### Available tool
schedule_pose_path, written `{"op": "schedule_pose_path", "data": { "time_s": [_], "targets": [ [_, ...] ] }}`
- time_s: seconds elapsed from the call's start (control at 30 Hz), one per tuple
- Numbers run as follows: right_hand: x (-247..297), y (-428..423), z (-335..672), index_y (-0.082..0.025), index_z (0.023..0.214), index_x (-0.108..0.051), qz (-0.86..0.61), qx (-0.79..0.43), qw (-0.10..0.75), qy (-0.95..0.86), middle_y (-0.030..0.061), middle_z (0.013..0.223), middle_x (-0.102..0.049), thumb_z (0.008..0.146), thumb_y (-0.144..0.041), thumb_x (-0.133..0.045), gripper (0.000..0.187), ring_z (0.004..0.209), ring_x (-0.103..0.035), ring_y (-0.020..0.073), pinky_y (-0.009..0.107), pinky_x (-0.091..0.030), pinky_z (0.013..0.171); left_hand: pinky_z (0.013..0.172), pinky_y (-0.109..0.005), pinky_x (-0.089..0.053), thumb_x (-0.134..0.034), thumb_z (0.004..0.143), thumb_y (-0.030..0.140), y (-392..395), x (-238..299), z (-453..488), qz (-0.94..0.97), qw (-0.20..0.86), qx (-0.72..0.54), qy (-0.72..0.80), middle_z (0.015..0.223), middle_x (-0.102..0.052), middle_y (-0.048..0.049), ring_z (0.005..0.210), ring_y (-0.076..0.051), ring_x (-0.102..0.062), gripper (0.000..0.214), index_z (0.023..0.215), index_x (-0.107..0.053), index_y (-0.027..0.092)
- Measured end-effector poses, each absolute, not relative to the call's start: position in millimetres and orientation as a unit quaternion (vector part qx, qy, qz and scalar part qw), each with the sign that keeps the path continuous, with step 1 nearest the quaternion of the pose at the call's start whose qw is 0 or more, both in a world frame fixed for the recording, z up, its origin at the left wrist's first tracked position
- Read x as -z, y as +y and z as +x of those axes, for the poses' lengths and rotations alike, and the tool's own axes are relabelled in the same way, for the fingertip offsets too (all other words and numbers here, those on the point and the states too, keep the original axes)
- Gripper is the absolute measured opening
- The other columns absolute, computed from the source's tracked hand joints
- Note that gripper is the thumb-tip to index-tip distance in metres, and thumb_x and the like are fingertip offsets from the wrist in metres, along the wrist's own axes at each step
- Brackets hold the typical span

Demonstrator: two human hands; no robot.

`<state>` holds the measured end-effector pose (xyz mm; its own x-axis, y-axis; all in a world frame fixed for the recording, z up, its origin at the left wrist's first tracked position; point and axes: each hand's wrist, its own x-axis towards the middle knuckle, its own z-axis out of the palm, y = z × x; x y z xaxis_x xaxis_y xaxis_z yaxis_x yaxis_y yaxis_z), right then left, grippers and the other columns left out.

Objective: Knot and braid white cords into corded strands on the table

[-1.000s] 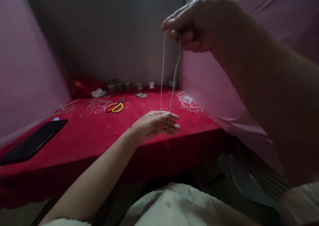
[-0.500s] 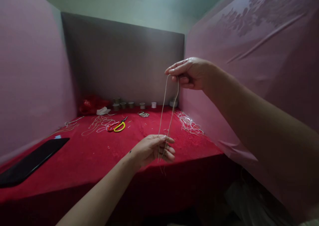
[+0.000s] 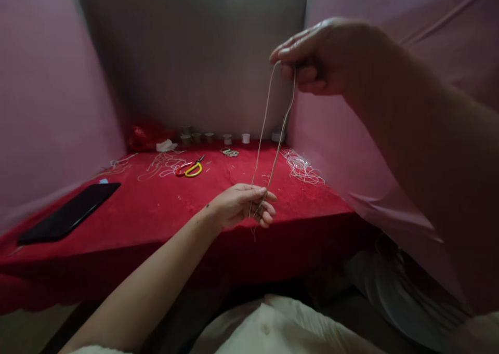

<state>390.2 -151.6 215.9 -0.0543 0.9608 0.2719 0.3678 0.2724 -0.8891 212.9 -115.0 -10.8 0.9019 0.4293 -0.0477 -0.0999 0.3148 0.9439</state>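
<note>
A thin pale cord [image 3: 273, 135], doubled into a long loop, hangs taut between my two hands. My right hand [image 3: 319, 57] is raised high and pinches the fold at the top. My left hand [image 3: 239, 206] sits low over the front edge of the red table [image 3: 156, 208], with its fingers closed around the two lower strands. Short cord ends dangle just below the left fingers.
On the red cloth lie red-and-yellow scissors [image 3: 189, 168], a heap of pale cords [image 3: 302, 169] at the right, more cord pieces [image 3: 159, 164] at the left, and a dark tablet [image 3: 68, 216]. Small spools [image 3: 228, 138] line the back wall. Pink fabric hangs on both sides.
The view tilted down again and my lap shows. My right hand still holds the loop's top; my left fingers have curled tighter round the lower strands.
</note>
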Motion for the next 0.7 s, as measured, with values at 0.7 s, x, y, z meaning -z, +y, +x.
{"op": "schedule_pose_path", "data": {
  "time_s": [0.7],
  "targets": [
    [-224, -159, 376, -0.013, 0.073, -0.052, -0.552, -0.257, 0.448, -0.655, -0.0077, 0.045, -0.052, 0.087, -0.008, -0.044, 0.017, 0.033, -0.027, 0.0000, 0.013, -0.013, 0.037, 0.072, -0.043, -0.054, -0.050, 0.086, 0.023, -117, 17, 207, 0.536, 0.819, -0.137, 0.150, 0.086, -0.070, -0.0189, 0.074, -0.024, -0.068, 0.025, 0.096, -0.062, 0.004]
  ]
}}
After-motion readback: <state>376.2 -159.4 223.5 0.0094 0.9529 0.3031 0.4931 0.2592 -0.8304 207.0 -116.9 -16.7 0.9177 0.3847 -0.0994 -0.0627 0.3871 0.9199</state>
